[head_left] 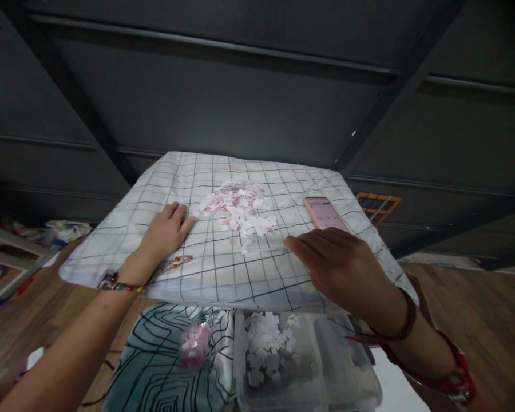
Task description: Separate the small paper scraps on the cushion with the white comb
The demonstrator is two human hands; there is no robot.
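On the white checked cloth (pixel 214 269) lies a loose heap of small white and pink paper pieces (pixel 240 203). My left hand (pixel 165 229) rests flat on the cloth, left of the heap, its thumb tip close to the nearest pieces. To the right, my right hand (pixel 332 257) is closed, its fingertips pinched on a clear, flat strip (pixel 266 243) that reaches to the heap's near edge. Exactly what this see-through thing is, I cannot make out. Beside my left wrist lie tweezers or scissors with orange dots (pixel 178 261).
A pink phone (pixel 324 213) showing a timer lies behind my right hand. Below the cloth's front edge are a clear plastic box (pixel 343 366) with white pieces and a clear bag of pink pieces (pixel 194 345) on a green patterned cushion (pixel 150 355). Dark panels (pixel 240 91) rise behind.
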